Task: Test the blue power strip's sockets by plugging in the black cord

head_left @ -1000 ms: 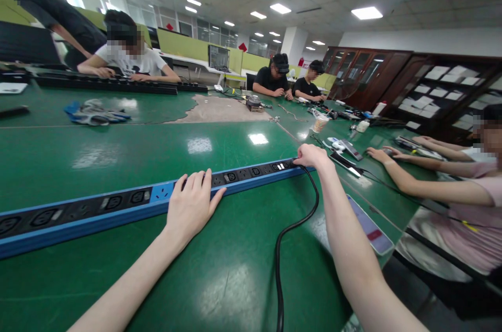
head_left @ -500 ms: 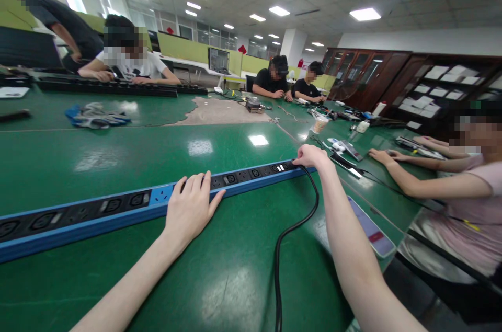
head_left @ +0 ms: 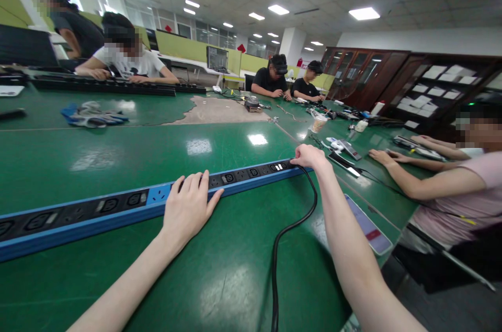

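A long blue power strip (head_left: 239, 178) with black sockets lies slantwise across the green table, running out of view at the left. My left hand (head_left: 189, 198) grips it near the middle, just right of a blue socket (head_left: 158, 194), fingers over the top and thumb toward the near side. At the strip's far right end, my right hand (head_left: 309, 157) is closed on the end of a black power cord (head_left: 288, 227). The fingers hide the cord's end and whatever it meets there. From that hand the cord curves down toward the bottom edge.
A phone (head_left: 368, 225) lies right of my right forearm. Gloves (head_left: 94, 114) rest at the back left. A paper cup (head_left: 318, 123) and small devices (head_left: 343, 148) stand beyond my right hand. A co-worker (head_left: 463, 175) sits at the right; several others work farther back.
My hands, the strip and the cord keep nearly the same places. The view has shifted slightly. At the far left, a standing person has become more upright.
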Demonstrator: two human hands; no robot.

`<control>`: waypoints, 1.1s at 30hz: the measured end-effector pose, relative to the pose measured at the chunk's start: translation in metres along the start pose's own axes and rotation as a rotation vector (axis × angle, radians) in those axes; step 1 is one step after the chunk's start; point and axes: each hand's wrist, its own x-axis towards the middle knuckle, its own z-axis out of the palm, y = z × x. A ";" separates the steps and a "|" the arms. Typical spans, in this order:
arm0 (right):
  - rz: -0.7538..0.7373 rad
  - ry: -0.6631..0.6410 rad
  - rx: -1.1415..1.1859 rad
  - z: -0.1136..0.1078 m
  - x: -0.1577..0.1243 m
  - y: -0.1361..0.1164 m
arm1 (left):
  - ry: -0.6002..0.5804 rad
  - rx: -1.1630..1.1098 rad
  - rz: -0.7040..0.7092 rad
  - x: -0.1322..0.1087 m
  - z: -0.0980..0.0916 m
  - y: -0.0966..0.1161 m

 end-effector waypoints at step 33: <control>0.078 -0.009 0.143 -0.015 -0.009 0.047 | 0.018 -0.009 0.018 0.000 0.003 -0.001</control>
